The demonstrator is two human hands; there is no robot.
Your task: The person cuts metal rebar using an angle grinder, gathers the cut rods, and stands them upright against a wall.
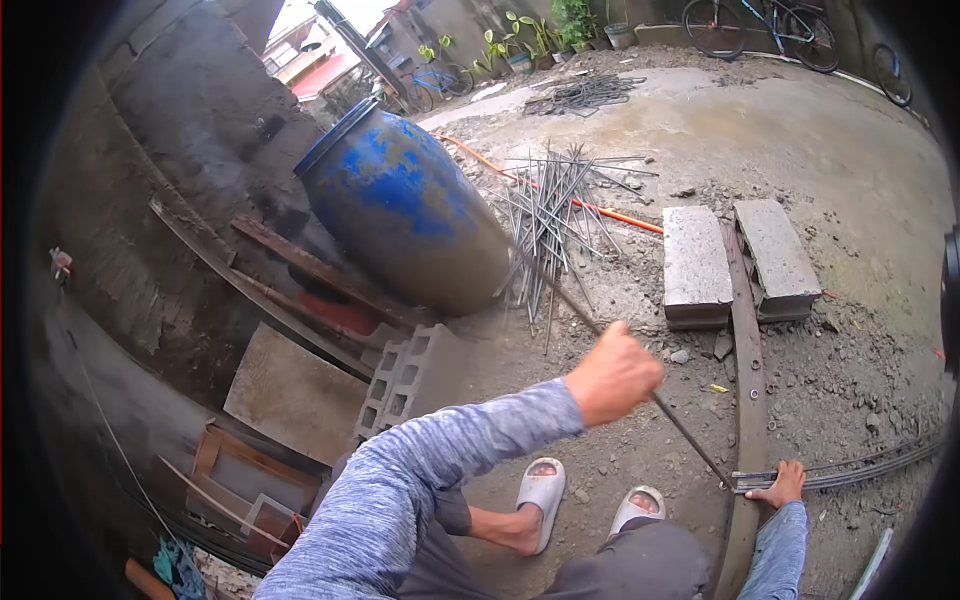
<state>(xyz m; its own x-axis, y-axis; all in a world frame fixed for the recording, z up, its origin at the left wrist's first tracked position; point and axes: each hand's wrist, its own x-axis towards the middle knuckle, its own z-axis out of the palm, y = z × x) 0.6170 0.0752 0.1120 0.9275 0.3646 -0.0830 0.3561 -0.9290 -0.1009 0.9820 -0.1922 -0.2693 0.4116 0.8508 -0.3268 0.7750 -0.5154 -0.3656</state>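
So closest in, two pale slippers (543, 497) are on the dirt between 5 and 6 o'clock. Out at 4, the right hand (783, 484) is clasped over a bundle of thin rods (868, 467) lying across a long brown beam (748, 400); the rods trail off toward 3. The left hand (613, 374), also around 4 but nearer the middle, has a tight fist on a long dark bar (690, 438), whose low end comes down right by the rod ends. Further out, two concrete blocks (697, 262) flank the beam at 3. Past that there's a scruffy blue drum (405, 200) at 11, a messy pile of loose rods (560, 205) around 1, and a bike (775, 30) way back between 1 and 2.
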